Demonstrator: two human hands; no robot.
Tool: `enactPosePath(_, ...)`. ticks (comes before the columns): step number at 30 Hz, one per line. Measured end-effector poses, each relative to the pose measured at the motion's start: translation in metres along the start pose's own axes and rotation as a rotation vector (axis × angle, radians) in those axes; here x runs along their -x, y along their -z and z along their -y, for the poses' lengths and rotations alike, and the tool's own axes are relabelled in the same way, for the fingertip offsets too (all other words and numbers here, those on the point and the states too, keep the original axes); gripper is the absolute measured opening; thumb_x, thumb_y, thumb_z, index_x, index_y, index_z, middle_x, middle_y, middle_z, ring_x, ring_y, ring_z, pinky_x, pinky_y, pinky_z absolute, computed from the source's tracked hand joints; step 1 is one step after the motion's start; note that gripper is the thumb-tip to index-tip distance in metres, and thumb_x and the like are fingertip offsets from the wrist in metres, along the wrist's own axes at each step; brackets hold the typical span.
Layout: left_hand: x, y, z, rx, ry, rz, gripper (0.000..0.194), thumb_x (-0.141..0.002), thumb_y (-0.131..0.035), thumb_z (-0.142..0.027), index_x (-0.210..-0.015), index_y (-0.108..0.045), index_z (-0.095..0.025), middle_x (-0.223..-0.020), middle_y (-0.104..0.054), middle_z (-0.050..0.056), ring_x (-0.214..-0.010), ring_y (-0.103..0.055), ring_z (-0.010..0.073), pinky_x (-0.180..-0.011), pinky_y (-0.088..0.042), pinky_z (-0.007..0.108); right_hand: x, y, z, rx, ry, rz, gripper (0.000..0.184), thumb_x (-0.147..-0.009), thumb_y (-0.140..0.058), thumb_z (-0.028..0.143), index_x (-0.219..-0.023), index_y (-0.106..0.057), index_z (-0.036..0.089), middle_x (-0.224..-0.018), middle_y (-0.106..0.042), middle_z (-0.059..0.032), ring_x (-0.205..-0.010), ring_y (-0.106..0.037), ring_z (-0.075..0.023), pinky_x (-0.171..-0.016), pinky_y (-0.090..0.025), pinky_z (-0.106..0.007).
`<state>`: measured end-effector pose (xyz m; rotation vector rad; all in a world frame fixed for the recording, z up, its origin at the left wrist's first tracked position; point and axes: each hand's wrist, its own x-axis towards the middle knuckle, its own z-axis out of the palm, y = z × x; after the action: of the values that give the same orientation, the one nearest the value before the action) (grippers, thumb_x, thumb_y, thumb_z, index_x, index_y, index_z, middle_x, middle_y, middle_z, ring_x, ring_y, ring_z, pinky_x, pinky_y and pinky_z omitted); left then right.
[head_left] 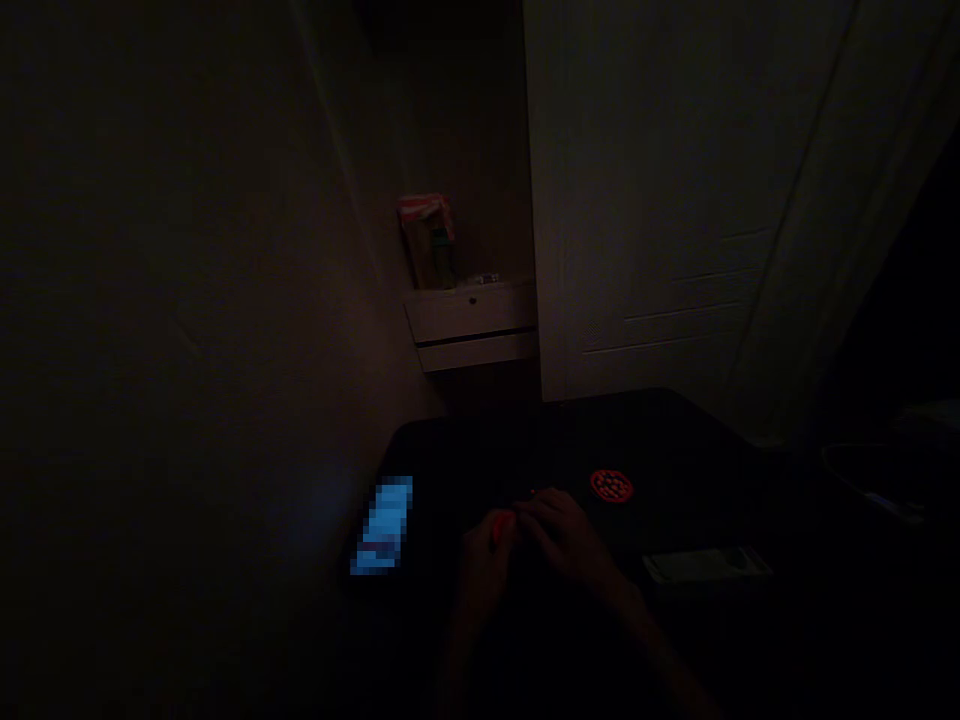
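The room is very dark. Both my hands meet over a black surface (675,450) low in the middle of the view. My left hand (484,560) is curled, with a small red thing (502,525) showing at its fingertips. My right hand (566,535) lies just to the right, its fingers bent down and touching the left hand's fingertips. What the red thing is stays too dim to name. A lit phone screen (384,525) glows blue on the surface to the left of my hands.
A round red patterned mark (611,486) sits on the black surface right of my hands. A flat pale object (705,565) lies further right. Behind stand a small drawer unit (472,320) with a red-topped carton (427,240) and a pale door (675,200).
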<state>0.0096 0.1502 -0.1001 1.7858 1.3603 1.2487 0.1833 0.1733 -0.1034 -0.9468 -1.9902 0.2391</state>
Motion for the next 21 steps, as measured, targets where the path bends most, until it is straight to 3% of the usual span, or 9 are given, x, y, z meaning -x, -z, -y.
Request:
enactPosePath(10,-0.0003,0.0000,-0.0020,0.027,0.044,0.014,0.042,-0.100,-0.047,-0.053,-0.094,-0.069,-0.019,-0.078,-0.073,0.004,-0.070,-0.065,0.0183,-0.065,-0.047,0.025,-0.0004,0.0050,-0.0002,-0.092,0.019,0.068,0.028,-0.102,-0.058,0.024,-0.125,-0.072,0.030,-0.110,-0.072,-0.0068,-0.102,-0.067,-0.0224,-0.092,-0.054,-0.038)
enactPosePath(15,0.0006,0.0002,-0.0046,0.030,0.039,0.016,0.048,-0.100,-0.045,-0.058,-0.085,-0.069,-0.020,-0.075,-0.073,0.003,-0.068,-0.065,0.0183,-0.066,-0.047,0.026,0.0005,0.0034,-0.0035,-0.108,0.037,0.057,0.033,-0.103,-0.056,0.024,-0.133,-0.067,0.031,-0.115,-0.072,-0.0075,-0.105,-0.067,-0.0222,-0.094,-0.055,-0.038)
enactPosePath(21,0.0015,0.0013,-0.0055,0.035,0.030,0.034,0.047,-0.102,-0.044,-0.053,-0.083,-0.070,-0.019,-0.075,-0.074,0.004,-0.070,-0.067,0.0183,-0.067,-0.048,0.026,-0.0014,0.0048,-0.0035,-0.130,0.032,0.077,0.023,-0.104,-0.055,0.024,-0.119,-0.072,0.027,-0.108,-0.072,-0.0069,-0.100,-0.067,-0.0217,-0.090,-0.055,-0.036)
